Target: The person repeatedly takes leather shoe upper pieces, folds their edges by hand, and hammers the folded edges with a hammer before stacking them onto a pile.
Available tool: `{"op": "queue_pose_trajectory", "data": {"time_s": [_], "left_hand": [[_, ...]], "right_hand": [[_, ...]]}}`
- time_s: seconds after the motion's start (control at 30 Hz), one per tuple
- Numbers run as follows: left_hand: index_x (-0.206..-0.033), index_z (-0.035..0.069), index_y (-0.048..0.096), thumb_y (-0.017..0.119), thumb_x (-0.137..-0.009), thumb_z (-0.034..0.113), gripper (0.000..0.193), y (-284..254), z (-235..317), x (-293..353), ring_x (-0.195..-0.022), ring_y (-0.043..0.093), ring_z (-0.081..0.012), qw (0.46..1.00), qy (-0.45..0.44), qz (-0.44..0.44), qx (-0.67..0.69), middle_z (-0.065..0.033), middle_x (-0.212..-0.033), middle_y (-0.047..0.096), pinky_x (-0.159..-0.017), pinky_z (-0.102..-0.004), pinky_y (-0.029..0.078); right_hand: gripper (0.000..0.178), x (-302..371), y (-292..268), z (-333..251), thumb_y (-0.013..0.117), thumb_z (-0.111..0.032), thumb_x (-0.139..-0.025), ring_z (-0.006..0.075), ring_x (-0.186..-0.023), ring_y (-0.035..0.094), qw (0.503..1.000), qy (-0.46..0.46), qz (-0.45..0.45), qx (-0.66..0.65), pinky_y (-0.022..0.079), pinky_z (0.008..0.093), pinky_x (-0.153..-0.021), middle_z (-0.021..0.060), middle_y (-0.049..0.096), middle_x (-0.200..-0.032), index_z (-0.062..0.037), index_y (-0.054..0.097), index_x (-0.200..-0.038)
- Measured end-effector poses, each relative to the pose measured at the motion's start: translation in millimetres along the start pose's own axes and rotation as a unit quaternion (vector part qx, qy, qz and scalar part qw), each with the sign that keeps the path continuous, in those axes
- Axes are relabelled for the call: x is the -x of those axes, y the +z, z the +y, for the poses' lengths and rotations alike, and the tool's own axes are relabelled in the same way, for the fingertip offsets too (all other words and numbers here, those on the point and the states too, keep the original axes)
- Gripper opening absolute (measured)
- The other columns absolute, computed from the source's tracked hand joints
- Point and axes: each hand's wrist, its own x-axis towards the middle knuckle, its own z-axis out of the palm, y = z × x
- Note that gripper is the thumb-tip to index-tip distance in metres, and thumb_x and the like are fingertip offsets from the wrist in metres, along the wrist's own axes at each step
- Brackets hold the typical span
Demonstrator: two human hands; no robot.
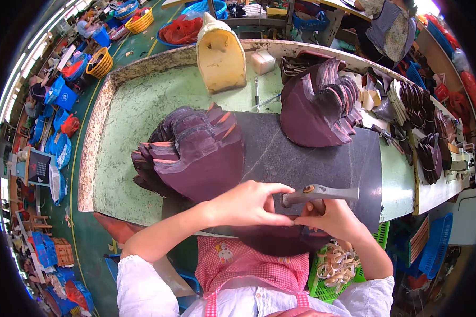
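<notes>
At the front edge of the worktable, my left hand [251, 203] pinches the upper edge of a dark maroon leather piece [272, 242], which hangs in front of my apron. My right hand [334, 217] is closed around the handle of a hammer [328, 195], its grey metal head pointing sideways above the hand. The fingertips of that hand also meet the leather edge, close to my left fingertips. Beyond my left forearm lies a stack of maroon leather pieces [201, 153] with folded, layered edges. A similar stack [314, 108] sits farther right on a dark slab [296, 158].
A rimmed green worktable [137, 105] holds a cream block [221, 61], a small translucent box [263, 62] and a pen [257, 92]. More layered pieces [412, 100] crowd the right side. By my right elbow, a green basket [322, 288] contains pale strips. Another person [391, 31] sits at the far right.
</notes>
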Motion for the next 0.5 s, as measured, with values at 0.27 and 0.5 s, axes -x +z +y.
{"op": "queue_pose_trajectory", "data": {"time_s": [0.27,0.5], "left_hand": [[-0.161,0.006,0.032,0.077,-0.095,0.017,0.081,19,-24,7,-0.073,0.056,-0.0047,0.992,-0.069,-0.028,0.106,-0.0023,-0.08,0.068,-0.07,-0.0252,0.049],[-0.116,0.003,0.075,0.075,-0.09,0.007,0.026,11,-48,2,-0.081,0.07,-0.0132,0.997,0.022,0.066,0.041,-0.0068,-0.102,0.079,-0.072,-0.0303,0.055]], "right_hand": [[0.026,9,5,15,0.076,-0.012,-0.093,0.0158,-0.064,0.056,0.983,-0.103,0.118,0.097,0.05,0.0343,-0.061,0.0114,0.061,-0.074,-0.0025,0.061,-0.112],[0.03,18,22,24,0.073,-0.013,-0.087,0.0439,-0.071,0.069,0.976,-0.124,-0.054,0.171,0.054,0.0475,-0.06,0.02,0.065,-0.079,-0.0034,0.051,-0.107]]}}
